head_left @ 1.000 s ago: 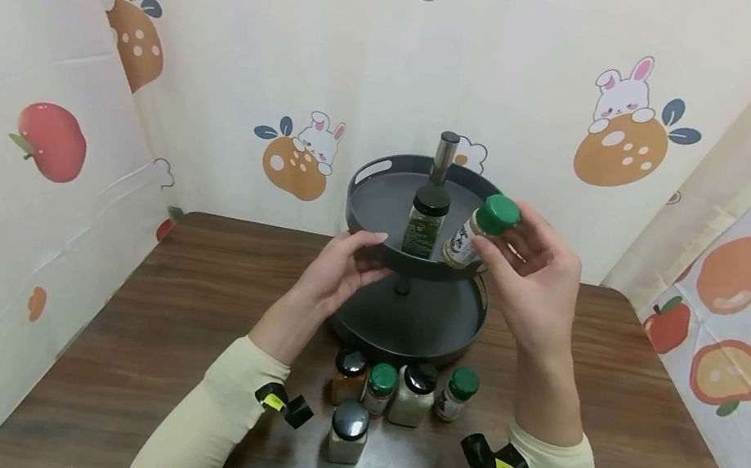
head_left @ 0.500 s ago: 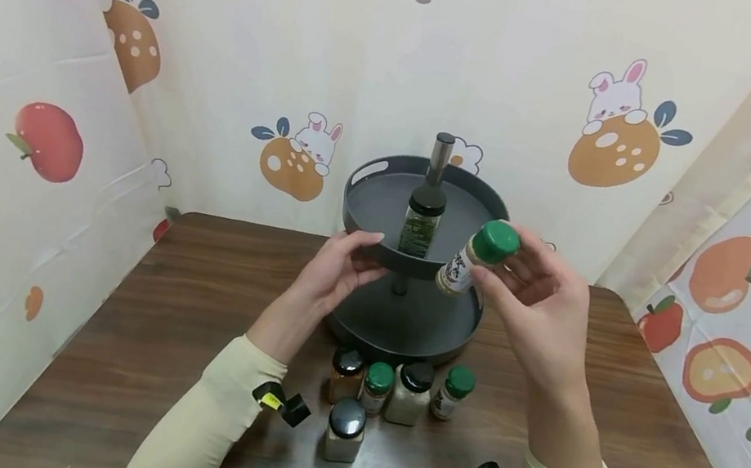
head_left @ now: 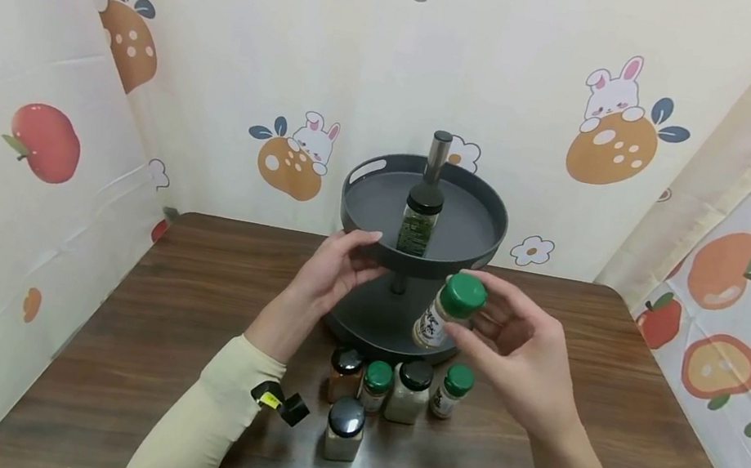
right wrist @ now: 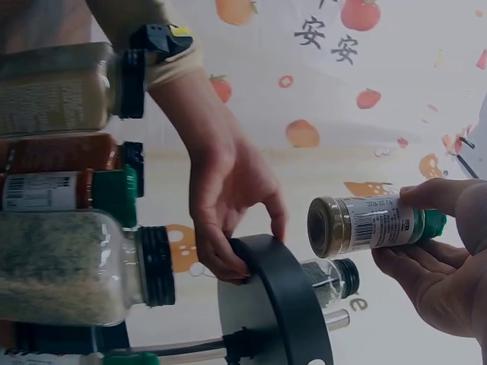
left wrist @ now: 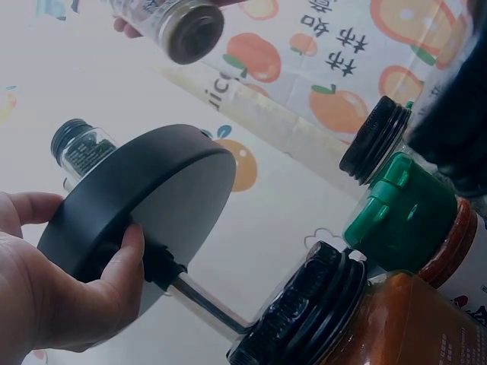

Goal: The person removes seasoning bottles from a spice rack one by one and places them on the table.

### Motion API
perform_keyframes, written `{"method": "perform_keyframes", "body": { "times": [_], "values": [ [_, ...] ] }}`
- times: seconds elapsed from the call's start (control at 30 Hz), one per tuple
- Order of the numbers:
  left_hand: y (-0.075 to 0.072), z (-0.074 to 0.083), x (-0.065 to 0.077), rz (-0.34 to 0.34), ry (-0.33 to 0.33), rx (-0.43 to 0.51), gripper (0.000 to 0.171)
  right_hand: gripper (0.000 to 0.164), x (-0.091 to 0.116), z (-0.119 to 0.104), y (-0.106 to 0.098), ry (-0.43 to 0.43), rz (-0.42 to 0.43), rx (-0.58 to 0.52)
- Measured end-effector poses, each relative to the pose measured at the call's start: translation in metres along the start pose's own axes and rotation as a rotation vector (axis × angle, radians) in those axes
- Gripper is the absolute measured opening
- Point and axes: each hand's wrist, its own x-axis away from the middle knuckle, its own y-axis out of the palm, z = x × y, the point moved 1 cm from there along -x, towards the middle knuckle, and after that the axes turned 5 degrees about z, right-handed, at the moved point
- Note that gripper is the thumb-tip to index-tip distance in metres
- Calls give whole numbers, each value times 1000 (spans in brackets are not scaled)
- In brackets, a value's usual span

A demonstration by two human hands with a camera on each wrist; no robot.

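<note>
My right hand pinches a small spice jar with a green cap between thumb and fingers. The jar is tilted, cap toward the upper right, and overlaps the lower tray of a dark grey two-tier stand in the head view. With thumb and fingers, my left hand grips the front-left rim of the upper tray. On that tray stands a black-capped jar of green flakes, close to the metal post. From the right wrist, the held jar's base faces left, toward the stand.
Several jars stand on the wooden table before the stand: a reddish black-capped one, a green-capped one, a large pale one and another green-capped one. Nearest me is a dark-lidded square jar.
My right hand has brought the green-capped spice jar down from the upper tray's right side to in front of the lower tray. The left hand keeps its grip on the rim.
</note>
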Motion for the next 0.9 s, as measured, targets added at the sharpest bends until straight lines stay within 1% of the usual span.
{"method": "perform_keyframes", "body": {
  "times": [0.17,0.3,0.4,0.53,0.6,0.7,0.8,0.9],
  "values": [
    [0,0,0,4,0,-6,24,59,6,2,0,23,-30,5],
    [0,0,0,4,3,-11,25,58,10,4,0,40,-52,-5],
    [0,0,0,4,2,-7,29,57,14,5,0,56,-74,-6],
    [0,0,0,-3,3,-6,41,56,23,9,0,68,-110,-4],
    [0,0,0,-7,5,-10,45,56,27,12,1,78,-126,-5],
    [0,0,0,-9,11,-14,44,55,34,17,2,97,-151,-6],
    [-1,0,0,-12,13,-9,42,54,39,22,3,114,-167,22],
    [-1,-1,0,-15,11,-5,46,52,44,25,5,116,-182,54]
  ]
}}
